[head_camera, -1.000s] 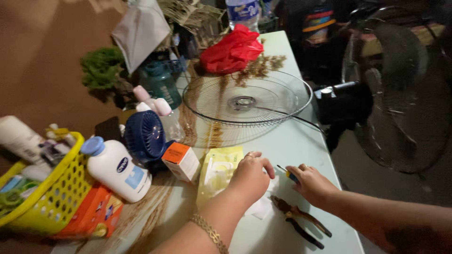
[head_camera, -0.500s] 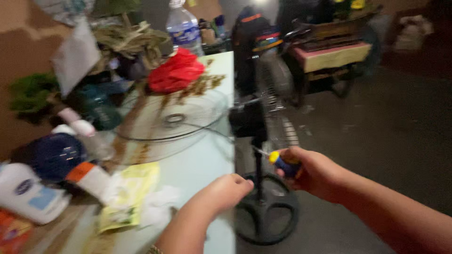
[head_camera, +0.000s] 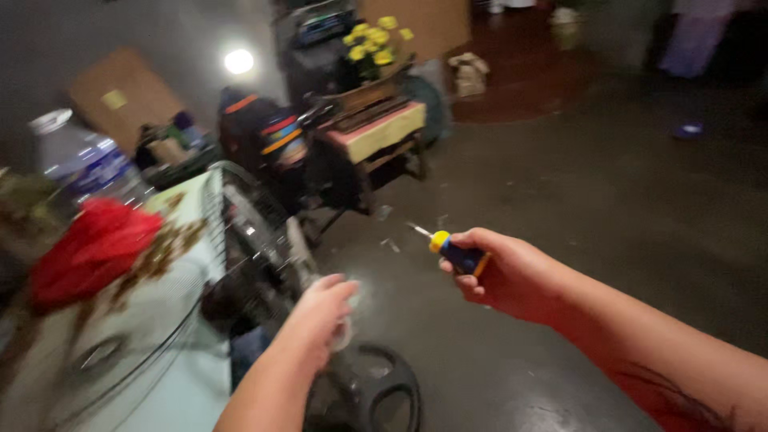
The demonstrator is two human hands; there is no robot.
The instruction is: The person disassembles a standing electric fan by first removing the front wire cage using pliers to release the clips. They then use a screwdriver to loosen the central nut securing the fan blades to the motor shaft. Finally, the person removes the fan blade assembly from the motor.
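My right hand [head_camera: 508, 276] is shut on a small screwdriver [head_camera: 454, 251] with a blue and yellow handle, its metal tip pointing up and left. My left hand [head_camera: 316, 314] reaches out, fingers curled, against the head of a standing fan [head_camera: 252, 240] beside the table. A pale blur lies at its fingertips, and motion blur hides whether it grips anything. The fan's rear wire guard faces me, and its round black base [head_camera: 376, 394] rests on the floor below my left hand.
A pale green table [head_camera: 172, 352] at left bears a loose wire fan guard [head_camera: 104, 356], a red plastic bag [head_camera: 92, 248] and a water bottle [head_camera: 80, 164]. Behind stand a low bench [head_camera: 376, 132], yellow flowers [head_camera: 376, 42] and bags. Dark floor spreads to the right.
The view has swung right, off the table toward the fan and floor. My right hand picked up the screwdriver and raised it. My left hand left the table and reached the fan.
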